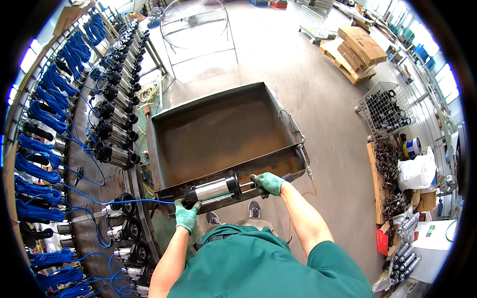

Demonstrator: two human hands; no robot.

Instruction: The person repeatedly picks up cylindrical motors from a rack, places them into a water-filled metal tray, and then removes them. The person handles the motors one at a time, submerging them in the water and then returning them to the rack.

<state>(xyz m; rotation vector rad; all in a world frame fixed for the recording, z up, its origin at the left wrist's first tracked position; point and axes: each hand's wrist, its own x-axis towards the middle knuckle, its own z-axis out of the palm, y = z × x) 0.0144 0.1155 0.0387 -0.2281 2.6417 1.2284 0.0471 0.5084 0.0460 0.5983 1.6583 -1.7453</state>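
Note:
A submersible pump (211, 189) with a steel barrel and black ends lies across the near edge of a metal tank (206, 101) holding brown liquid. My gloved left hand (187, 216) is closed around the pump's left end, where a blue cable (141, 200) runs off to the left. At the other end, my gloved right hand (269, 184) is closed on a slim tool with a dark handle (287, 177). A thin metal rod (247, 185) shows between this hand and the pump; whether it belongs to the tool or the pump I cannot tell.
On the left, a bench (79, 198) bears rows of similar pumps (117, 129) beside coiled blue cables (42, 186). A hose (310, 171) hangs at the tank's right corner. Beyond stand a large fan (194, 21), a pallet of cartons (355, 52) and a wire basket (387, 109).

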